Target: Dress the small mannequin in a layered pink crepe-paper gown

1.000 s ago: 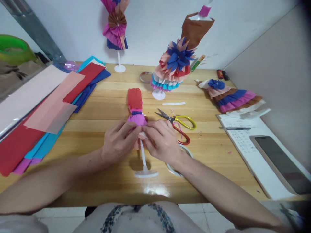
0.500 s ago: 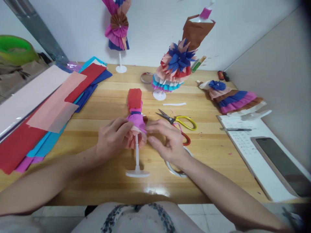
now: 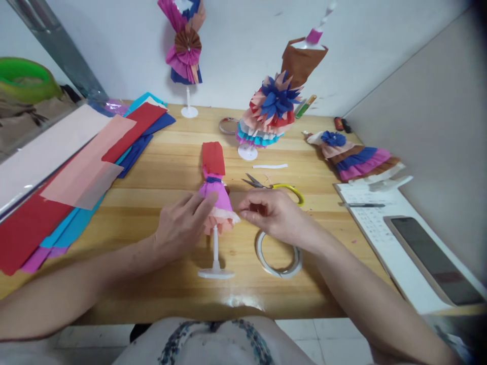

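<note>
A small paper-dress doll lies on the wooden table, with a red top, a purple skirt, a pink frill and a white stand toward me. My left hand rests against the skirt's left side, fingers extended on it. My right hand is just right of the frill, its fingers pinched together; what they pinch is too small to make out. A ring of white tape lies below my right wrist.
Yellow-and-red scissors lie behind my right hand. Coloured crepe sheets cover the left side. Two finished dolls stand at the back, a third lies at right. A phone and pen rest on a white pad.
The doll's stand swung left and its skirt came free of my hands. My right hand drew off to the right, uncovering the tape ring. The view shifted slightly.
</note>
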Demonstrator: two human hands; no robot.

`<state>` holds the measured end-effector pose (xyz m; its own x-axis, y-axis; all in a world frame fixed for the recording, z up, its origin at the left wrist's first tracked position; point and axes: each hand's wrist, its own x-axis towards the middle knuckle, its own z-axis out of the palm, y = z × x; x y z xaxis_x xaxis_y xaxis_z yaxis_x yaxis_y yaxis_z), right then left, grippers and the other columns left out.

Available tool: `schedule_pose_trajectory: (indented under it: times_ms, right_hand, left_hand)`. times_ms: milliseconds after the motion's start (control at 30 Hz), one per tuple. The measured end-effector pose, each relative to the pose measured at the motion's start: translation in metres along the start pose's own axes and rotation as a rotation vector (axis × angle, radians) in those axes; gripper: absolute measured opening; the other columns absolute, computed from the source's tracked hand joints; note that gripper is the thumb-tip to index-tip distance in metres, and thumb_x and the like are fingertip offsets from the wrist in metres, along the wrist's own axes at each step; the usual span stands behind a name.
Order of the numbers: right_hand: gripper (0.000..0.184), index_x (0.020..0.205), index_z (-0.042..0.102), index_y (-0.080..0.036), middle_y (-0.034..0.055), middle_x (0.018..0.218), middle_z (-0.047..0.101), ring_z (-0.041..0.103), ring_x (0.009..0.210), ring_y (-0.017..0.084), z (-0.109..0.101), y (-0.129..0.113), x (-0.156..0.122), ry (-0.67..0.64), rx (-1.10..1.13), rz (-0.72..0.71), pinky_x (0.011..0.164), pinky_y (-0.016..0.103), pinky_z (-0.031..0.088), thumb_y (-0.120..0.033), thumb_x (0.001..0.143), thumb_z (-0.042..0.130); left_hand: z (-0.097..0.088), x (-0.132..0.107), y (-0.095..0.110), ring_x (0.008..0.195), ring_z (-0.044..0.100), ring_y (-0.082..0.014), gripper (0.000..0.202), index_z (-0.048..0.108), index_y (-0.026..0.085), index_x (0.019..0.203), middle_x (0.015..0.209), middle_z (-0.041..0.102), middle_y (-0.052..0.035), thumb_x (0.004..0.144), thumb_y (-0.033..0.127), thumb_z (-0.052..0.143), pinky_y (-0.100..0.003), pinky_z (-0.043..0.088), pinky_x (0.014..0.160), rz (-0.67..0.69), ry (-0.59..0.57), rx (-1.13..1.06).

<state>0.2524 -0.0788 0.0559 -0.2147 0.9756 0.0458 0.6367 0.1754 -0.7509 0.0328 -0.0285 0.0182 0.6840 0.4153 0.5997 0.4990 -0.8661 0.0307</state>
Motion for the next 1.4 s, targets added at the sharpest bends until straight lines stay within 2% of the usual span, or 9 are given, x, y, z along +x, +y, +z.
schedule_pose_trajectory:
  times_ms: [100,233,367,567,733,900,1067,1233,1400]
  right_hand:
    - [0.014,0.071,0.064,-0.016,-0.0009,0.068,0.062,0.053,0.062,0.009,0.008,-0.001,0.002,-0.049,-0.058,-0.05,0.061,0.022,0.036,-0.008,0.079,0.056]
    - [0.017,0.066,0.062,-0.016,-0.0018,0.064,0.059,0.05,0.058,0.008,0.019,-0.011,0.008,-0.065,-0.168,-0.05,0.058,0.021,0.032,-0.005,0.077,0.055]
    - [0.017,0.062,0.059,-0.018,-0.0022,0.061,0.059,0.048,0.055,0.009,0.018,-0.021,0.014,-0.039,-0.27,0.009,0.054,0.023,0.027,-0.007,0.075,0.056]
    - [0.011,0.073,0.063,-0.02,0.0013,0.067,0.066,0.056,0.06,0.015,0.02,-0.017,0.017,-0.024,-0.418,0.114,0.051,0.024,0.025,-0.011,0.076,0.056]
    - [0.02,0.076,0.068,-0.02,0.0046,0.073,0.072,0.063,0.067,0.018,0.022,-0.009,0.02,-0.024,-0.427,0.153,0.056,0.025,0.032,-0.011,0.081,0.05]
    - [0.024,0.081,0.069,-0.018,0.0058,0.076,0.073,0.065,0.072,0.019,0.021,-0.003,0.027,0.03,-0.348,0.13,0.065,0.026,0.039,-0.008,0.08,0.047]
    - [0.024,0.079,0.067,-0.018,0.0037,0.074,0.072,0.064,0.067,0.017,0.017,-0.004,0.024,0.06,-0.283,0.114,0.065,0.026,0.04,-0.005,0.079,0.047]
    - [0.008,0.087,0.063,-0.019,0.0019,0.074,0.07,0.062,0.065,0.016,0.016,-0.014,0.008,-0.01,-0.284,0.14,0.058,0.025,0.036,-0.022,0.083,0.057]
    - [0.052,0.114,0.052,-0.017,0.0107,0.1,0.069,0.064,0.074,0.023,0.035,-0.026,-0.001,0.026,-0.492,0.1,0.052,0.027,0.031,-0.047,0.075,0.068]
  left_hand:
    - [0.002,0.001,0.001,0.082,0.065,-0.0204,0.036,0.053,0.014,0.12,0.092,0.069,-0.0082,0.084,0.011,0.05,-0.027,0.051,0.065,0.026,-0.076,0.035]
    - [0.002,0.005,0.005,0.076,0.063,-0.0205,0.017,0.06,0.015,0.102,0.086,0.067,-0.0067,0.086,0.02,0.054,-0.028,0.049,0.06,0.035,-0.129,0.079]
    - [0.003,0.006,-0.001,0.072,0.06,-0.0191,0.01,0.06,0.017,0.081,0.079,0.064,-0.0048,0.081,0.011,0.053,-0.028,0.046,0.058,0.02,-0.032,0.061]
    - [0.005,0.0,-0.009,0.075,0.059,-0.0206,0.02,0.059,0.016,0.101,0.086,0.065,-0.0072,0.082,0.014,0.055,-0.029,0.047,0.059,0.034,-0.013,0.052]
    - [0.005,-0.003,-0.007,0.066,0.059,-0.0171,0.01,0.059,0.015,0.093,0.077,0.065,-0.0044,0.086,0.013,0.052,-0.028,0.044,0.055,0.123,0.076,0.131]
    - [0.006,-0.002,-0.005,0.078,0.064,-0.0196,0.024,0.058,0.014,0.108,0.096,0.069,-0.0097,0.085,0.021,0.058,-0.029,0.049,0.061,0.133,0.106,0.114]
    - [0.008,0.0,-0.007,0.076,0.063,-0.0178,0.013,0.061,0.017,0.091,0.088,0.068,-0.0062,0.081,0.012,0.053,-0.028,0.05,0.064,0.098,0.119,0.042]
    - [0.004,0.003,-0.006,0.073,0.063,-0.0172,0.014,0.06,0.018,0.082,0.085,0.069,-0.0055,0.076,0.007,0.054,-0.027,0.051,0.062,0.047,0.131,0.02]
    - [0.004,0.006,-0.005,0.077,0.065,-0.0168,0.013,0.062,0.018,0.081,0.087,0.069,-0.0054,0.077,0.009,0.054,-0.026,0.052,0.065,-0.068,0.133,-0.044]
